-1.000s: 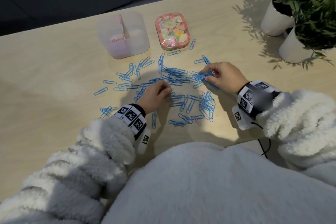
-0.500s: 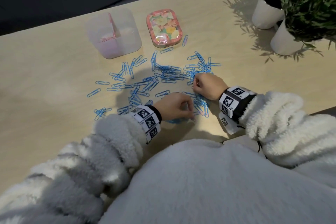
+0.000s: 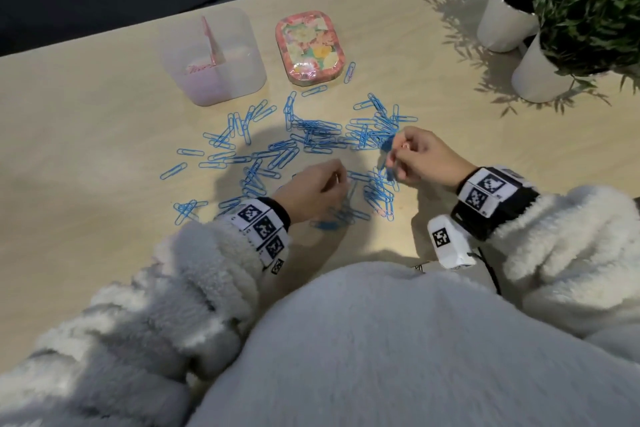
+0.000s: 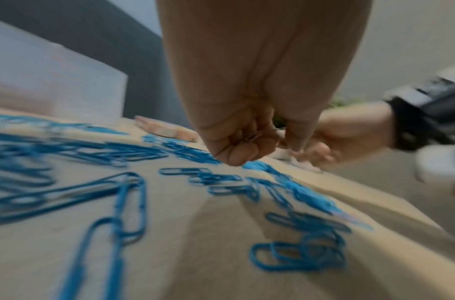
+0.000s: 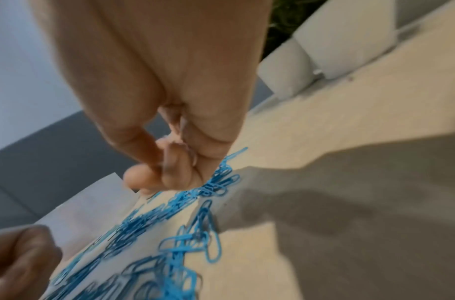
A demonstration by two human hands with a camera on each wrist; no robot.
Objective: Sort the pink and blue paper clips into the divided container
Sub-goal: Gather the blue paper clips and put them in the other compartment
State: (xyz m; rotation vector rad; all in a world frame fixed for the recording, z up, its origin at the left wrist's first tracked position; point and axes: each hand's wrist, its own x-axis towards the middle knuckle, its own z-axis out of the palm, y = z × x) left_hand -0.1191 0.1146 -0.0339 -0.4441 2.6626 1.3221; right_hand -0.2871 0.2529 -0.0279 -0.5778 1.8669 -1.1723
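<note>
Dozens of blue paper clips (image 3: pixel 313 140) lie scattered across the middle of the worktop (image 3: pixel 86 163), from just in front of the divided container (image 3: pixel 213 57) almost to the near edge by my body; bare wood stays open to the left and right of them. My left hand (image 3: pixel 313 192) is curled low over the near clips, fingers pinching small pinkish clips (image 4: pixel 252 138) in the palm. My right hand (image 3: pixel 420 158) is raised just above the pile, fingers curled around something pink; what exactly, I cannot tell. Pink clips fill the container's left compartment. A floral tin (image 3: pixel 310 45) sits beside it, two white plant pots (image 3: pixel 502 26) far right.
</note>
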